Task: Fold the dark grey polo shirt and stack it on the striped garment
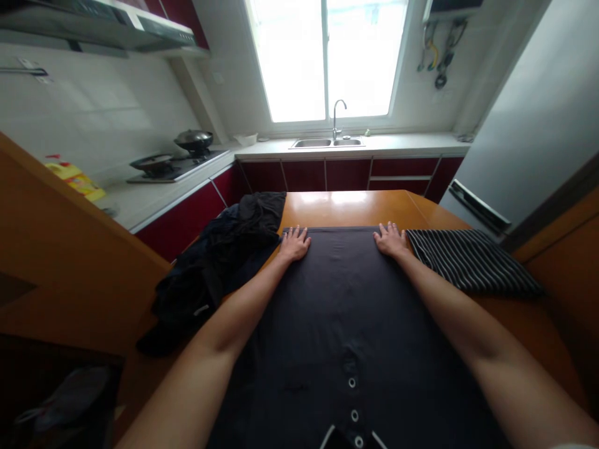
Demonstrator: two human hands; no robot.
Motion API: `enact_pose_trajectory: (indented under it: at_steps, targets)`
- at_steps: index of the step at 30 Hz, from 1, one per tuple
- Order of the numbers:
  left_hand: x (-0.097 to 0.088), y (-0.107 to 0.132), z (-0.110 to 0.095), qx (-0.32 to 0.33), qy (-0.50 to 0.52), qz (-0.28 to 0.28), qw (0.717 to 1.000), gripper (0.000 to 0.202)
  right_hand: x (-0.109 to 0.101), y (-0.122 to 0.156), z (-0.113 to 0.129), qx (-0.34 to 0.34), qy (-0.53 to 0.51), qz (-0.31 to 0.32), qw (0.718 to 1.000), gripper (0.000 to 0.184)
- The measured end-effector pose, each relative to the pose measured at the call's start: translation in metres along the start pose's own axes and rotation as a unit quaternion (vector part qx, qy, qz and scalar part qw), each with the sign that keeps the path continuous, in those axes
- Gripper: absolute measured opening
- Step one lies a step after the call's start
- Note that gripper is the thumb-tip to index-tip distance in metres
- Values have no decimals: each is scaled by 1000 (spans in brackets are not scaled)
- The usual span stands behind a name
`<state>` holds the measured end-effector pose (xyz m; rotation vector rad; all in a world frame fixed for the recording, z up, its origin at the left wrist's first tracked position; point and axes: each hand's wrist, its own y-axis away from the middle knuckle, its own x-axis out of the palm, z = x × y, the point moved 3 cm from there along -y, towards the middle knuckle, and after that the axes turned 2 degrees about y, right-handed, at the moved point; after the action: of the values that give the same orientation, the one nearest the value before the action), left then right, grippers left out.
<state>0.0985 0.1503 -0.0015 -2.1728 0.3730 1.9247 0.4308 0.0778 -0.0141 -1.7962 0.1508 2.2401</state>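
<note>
A dark polo shirt [339, 293] lies spread flat on the wooden table [346, 209], its hem at the far side. Its collar with white edging and a placket of ringed buttons show at the bottom of the view. My left hand [294, 243] rests palm down on the far left corner of the shirt, fingers spread. On the far right corner my right hand [390, 239] lies flat too, fingers apart. Neither hand grips the cloth. Right of my right hand is a folded black-and-white striped garment [468, 259].
A heap of dark clothes [224, 249] lies on the table's left side. Beyond stand a counter with a sink [313, 143], a hob with a lidded wok [193, 138] and a pan [152, 163]. A fridge [524, 112] is at right, an orange wooden panel [70, 249] at left.
</note>
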Motion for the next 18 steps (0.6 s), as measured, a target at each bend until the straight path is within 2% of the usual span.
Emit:
enact_pose_trajectory:
  at_steps: [1,3,5,7,9,12,14,16,18]
  targets:
    - [2,1,-12,12,0,-6,1000,64,0,1,7,1,2,-8,1000,64]
    - [10,6,-50,66,11,-15,998,61,3,8,35,-27,4,-17,999,61]
    - [21,13,-87,128,30,-6,991,58,12,19,68,-103,-2,0,995,60]
    - [27,18,-102,150,43,7,988,57,20,28,85,-149,-3,40,988,60]
    - [26,20,-90,125,42,7,991,58,23,31,77,-144,4,58,988,62]
    - [12,18,-44,48,27,1,999,62,15,25,40,-85,11,40,996,64]
    - [1,20,-25,24,15,2,1000,62,7,21,21,-28,11,14,999,61]
    - [-6,31,-31,51,8,2,999,62,0,26,19,14,7,-18,1000,58]
    - [-6,55,-59,113,7,-1,994,59,-3,42,33,7,-8,-39,999,57]
